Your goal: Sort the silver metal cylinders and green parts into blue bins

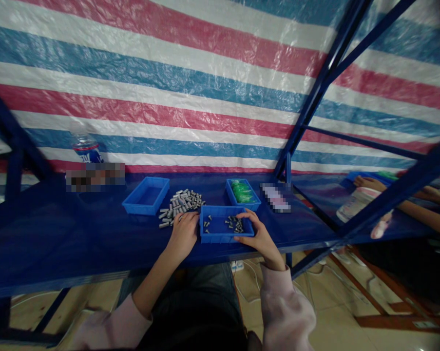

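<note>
A shallow blue bin (220, 238) stands near the table's front edge, with several small dark screws (235, 224) inside, most towards its right end. My right hand (259, 237) is closed around the bin's right end, thumb at the front wall and fingers over the rim by the screws. Beside the bin's left wall, my left hand (185, 237) is palm down with fingers bent at the near edge of a pile of grey metal cylinders (183, 202). Its fingertips are partly hidden, and whatever they hold cannot be made out.
Behind the pile sits another blue bin (146, 195); a third bin (254, 206) holds green packets (241, 191). A bottle (88, 148) and a blurred phone-like object (276, 197) lie further back. Blue frame posts (307, 107) rise at right, where another person's hands (369, 183) work.
</note>
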Tool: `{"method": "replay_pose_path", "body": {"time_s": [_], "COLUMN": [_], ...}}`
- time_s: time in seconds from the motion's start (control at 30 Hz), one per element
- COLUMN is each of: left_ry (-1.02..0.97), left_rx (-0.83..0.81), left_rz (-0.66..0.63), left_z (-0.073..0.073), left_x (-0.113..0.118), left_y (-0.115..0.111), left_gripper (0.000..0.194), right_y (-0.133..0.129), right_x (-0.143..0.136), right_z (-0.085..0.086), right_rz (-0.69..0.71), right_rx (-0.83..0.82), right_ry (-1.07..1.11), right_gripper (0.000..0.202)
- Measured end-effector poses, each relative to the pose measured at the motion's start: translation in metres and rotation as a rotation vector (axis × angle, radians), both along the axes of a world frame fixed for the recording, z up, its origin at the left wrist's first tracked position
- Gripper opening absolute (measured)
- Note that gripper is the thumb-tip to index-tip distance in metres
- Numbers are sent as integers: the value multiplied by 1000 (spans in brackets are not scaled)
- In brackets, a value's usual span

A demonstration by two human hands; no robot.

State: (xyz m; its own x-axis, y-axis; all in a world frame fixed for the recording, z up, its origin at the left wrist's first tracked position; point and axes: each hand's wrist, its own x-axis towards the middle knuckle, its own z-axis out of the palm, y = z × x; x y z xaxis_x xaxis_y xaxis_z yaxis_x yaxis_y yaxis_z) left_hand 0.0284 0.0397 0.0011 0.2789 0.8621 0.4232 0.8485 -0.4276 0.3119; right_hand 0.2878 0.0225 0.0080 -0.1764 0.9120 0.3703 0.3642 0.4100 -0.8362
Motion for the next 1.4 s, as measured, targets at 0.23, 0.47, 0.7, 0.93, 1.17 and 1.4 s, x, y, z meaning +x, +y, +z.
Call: {"method": "replay_pose_path", "body": {"time_s": [0.23,0.47,0.7,0.93,1.17,1.4], "left_ry": [31,42,18,-90,-358,-426], "left_rx": [31,101,139,241,399,331], "left_rz": [60,205,190,232,148,-50], "left_z": [4,1,-2,3,12,14], "left_x": [0,-1,-2,-1,-1,2], "left_y": [-4,-5,-3,-5,-9,-13], "left_gripper": [35,23,22,28,31,31], "right_y": [0,0,-1,-1,-1,-2], "right_x": [0,-1,-1,-2,-1,-2], "right_z": [0,2,4,4,2,6], "right_rz": [-2,-4,-14,-10,-6,-16], "right_rx": [-7,3,-2,3,6,-8], "right_ry": [3,0,0,9,9,7], "right_gripper": [54,52,51,51,52,52]}}
